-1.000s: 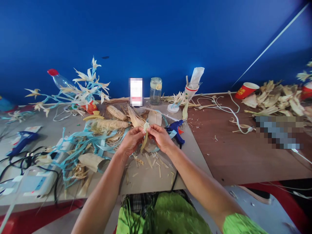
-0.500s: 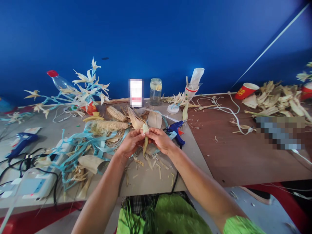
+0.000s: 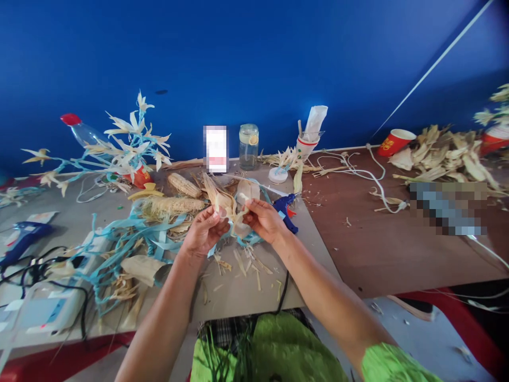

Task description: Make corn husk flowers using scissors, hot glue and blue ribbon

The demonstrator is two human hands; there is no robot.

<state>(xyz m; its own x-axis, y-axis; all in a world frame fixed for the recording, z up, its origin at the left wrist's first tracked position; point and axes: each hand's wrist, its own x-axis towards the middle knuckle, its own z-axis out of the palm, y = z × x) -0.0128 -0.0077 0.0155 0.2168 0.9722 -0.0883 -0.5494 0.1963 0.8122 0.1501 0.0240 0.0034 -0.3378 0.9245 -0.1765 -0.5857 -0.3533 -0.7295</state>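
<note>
My right hand (image 3: 264, 220) pinches a pale strip of corn husk (image 3: 239, 217) between thumb and fingers. Just left of it, my left hand (image 3: 207, 231) is closed in a pinch on a small pale piece of husk, mostly hidden by its fingers. A narrow gap separates the two hands over the grey table top. Right behind them lie a larger dried corn husk (image 3: 217, 193) and a rounded beige piece (image 3: 248, 192). Husk scraps (image 3: 248, 262) are scattered on the near side of the hands.
Corn cobs (image 3: 183, 185) and tangled blue ribbon (image 3: 137, 233) lie to the left, beside a husk-flower branch (image 3: 137, 127). A blue glue gun (image 3: 285, 209) rests close to my right hand. Farther back stand a phone (image 3: 216, 148), a glass jar (image 3: 248, 147) and a paper cup (image 3: 307, 146).
My hands have moved apart from a joint pinch on one husk piece. The hanging strip below them no longer shows there. The whole view has shifted slightly.
</note>
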